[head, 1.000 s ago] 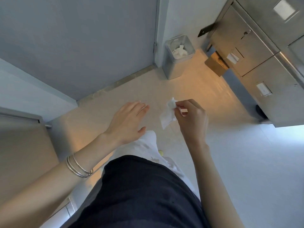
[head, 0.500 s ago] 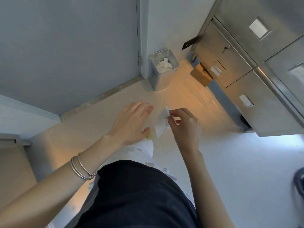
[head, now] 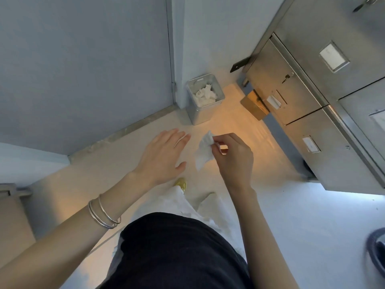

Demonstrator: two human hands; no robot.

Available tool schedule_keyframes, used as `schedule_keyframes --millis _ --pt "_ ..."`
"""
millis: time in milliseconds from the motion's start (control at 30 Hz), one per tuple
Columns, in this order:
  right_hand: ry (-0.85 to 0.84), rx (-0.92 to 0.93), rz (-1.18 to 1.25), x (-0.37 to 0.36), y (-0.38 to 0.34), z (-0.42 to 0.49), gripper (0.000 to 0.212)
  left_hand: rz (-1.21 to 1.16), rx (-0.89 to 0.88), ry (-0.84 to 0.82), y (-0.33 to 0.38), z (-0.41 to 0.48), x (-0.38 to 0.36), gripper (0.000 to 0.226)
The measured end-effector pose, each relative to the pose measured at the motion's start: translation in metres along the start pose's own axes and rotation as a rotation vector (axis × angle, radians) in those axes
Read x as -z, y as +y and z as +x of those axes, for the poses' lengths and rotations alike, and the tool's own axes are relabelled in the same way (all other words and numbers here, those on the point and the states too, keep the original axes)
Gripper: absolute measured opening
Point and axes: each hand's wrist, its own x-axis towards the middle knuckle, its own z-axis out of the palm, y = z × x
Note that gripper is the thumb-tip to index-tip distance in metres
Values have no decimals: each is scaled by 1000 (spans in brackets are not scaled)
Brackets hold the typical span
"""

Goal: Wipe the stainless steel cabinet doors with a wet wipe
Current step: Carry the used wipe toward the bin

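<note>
Little has changed over the last second: both hands keep their pose, while the waste bin [head: 200,116] has slid lower and leftward in the head view. Nearer the person than the bin, the right hand [head: 235,161] pinches the crumpled wet wipe [head: 203,155] by its top corner. Left of the wipe, the left hand [head: 162,157] is spread flat, holding nothing. Right of the bin stand the stainless steel cabinet doors [head: 337,167], apart from the wipe.

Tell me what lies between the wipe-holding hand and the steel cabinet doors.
Nothing: the head view shows only bare, warm-lit floor between the right hand, pinching the wet wipe, and the cabinet doors.
</note>
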Motion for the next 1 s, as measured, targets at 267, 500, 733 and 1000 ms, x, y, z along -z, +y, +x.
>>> schedule_keyframes --millis 267,500,733,1000 --pt "-59 59 19 22 39 53 13 15 67 25 35 51 1 69" --pt "-75 136 34 68 89 118 13 12 125 102 94 113 13 69" --pt "-154 252 35 101 130 157 12 -24 241 179 138 153 23 67" --pt "-201 263 46 99 147 196 11 104 281 78 138 197 20 72"
